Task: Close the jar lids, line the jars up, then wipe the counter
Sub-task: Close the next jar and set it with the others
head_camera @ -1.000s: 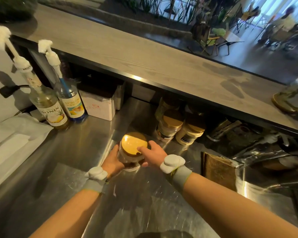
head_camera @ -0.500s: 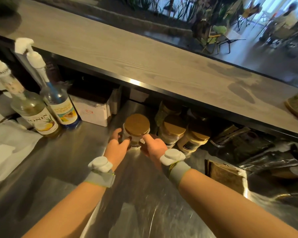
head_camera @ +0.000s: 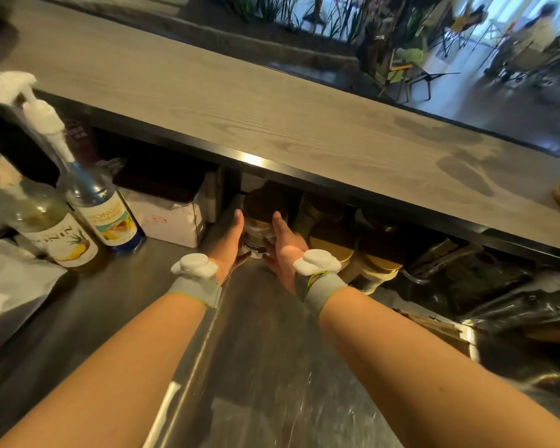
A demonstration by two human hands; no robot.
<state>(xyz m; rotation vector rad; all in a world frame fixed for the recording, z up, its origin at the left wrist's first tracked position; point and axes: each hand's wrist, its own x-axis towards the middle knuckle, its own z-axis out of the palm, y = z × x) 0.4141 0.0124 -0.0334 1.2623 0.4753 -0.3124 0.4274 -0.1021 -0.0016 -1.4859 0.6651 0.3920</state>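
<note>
Clasped between both palms: a lidded jar (head_camera: 262, 221), left hand (head_camera: 229, 242) flat on its 9 o'clock side, right hand (head_camera: 284, 245) on its 3 o'clock side, fingers of both mostly straight rather than curled, a two-sided grip with the glass between. Standing upright on the steel surface (head_camera: 256, 350), tucked in shadow under the wooden bar top (head_camera: 240, 101). At 3 o'clock of the grip, just beside it, more gold-lidded jars (head_camera: 379, 257) crowded together. At 9 o'clock, a white box (head_camera: 175, 221); farther at 9 o'clock, two pump syrup bottles (head_camera: 107, 215).
</note>
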